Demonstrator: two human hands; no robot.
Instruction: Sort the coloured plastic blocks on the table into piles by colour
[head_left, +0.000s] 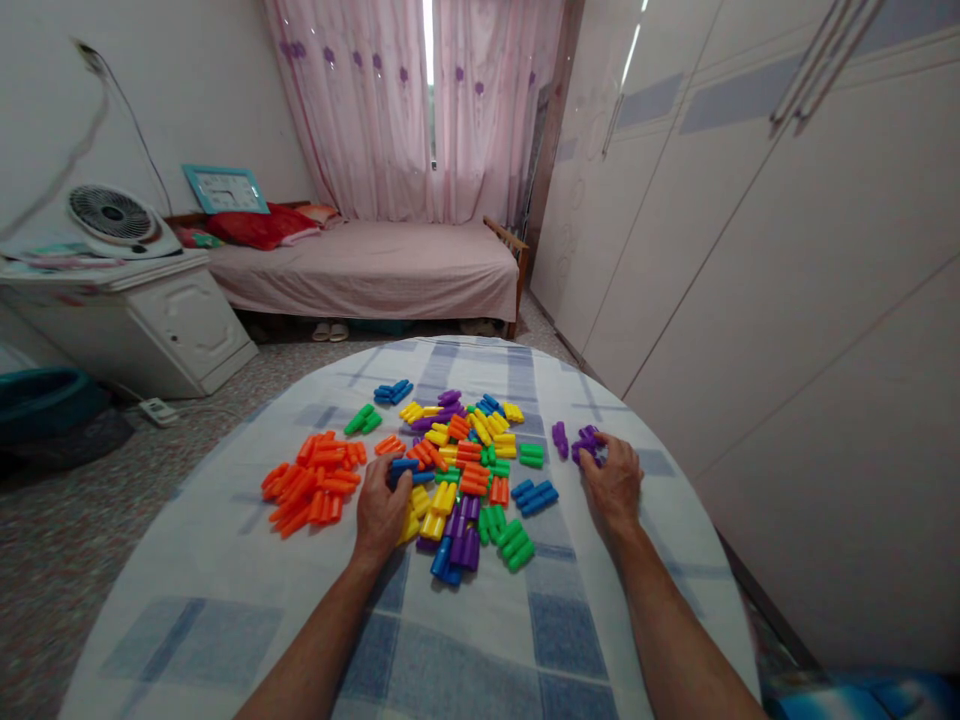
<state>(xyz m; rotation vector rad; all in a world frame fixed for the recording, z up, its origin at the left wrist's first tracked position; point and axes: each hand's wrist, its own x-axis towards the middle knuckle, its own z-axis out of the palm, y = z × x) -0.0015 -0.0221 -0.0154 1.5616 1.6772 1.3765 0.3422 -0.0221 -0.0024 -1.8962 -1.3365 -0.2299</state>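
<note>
My left hand (pixel 381 510) rests on the near left side of a mixed heap of plastic blocks (pixel 469 460), its fingers curled over a blue block (pixel 403 466) and yellow ones. My right hand (pixel 613 483) lies to the right of the heap, fingers closed on purple blocks (pixel 587 444). One more purple block (pixel 559 438) lies just left of them. A sorted pile of orange blocks (pixel 311 482) sits left of my left hand. Small groups of green blocks (pixel 364 419) and blue blocks (pixel 393 391) lie farther back.
The blocks lie on a round table with a blue-checked cloth (pixel 465 640). A bed (pixel 375 265) stands behind under pink curtains. A white cabinet with a fan (pixel 112 215) is at the left. White wardrobe doors (pixel 750 250) run along the right.
</note>
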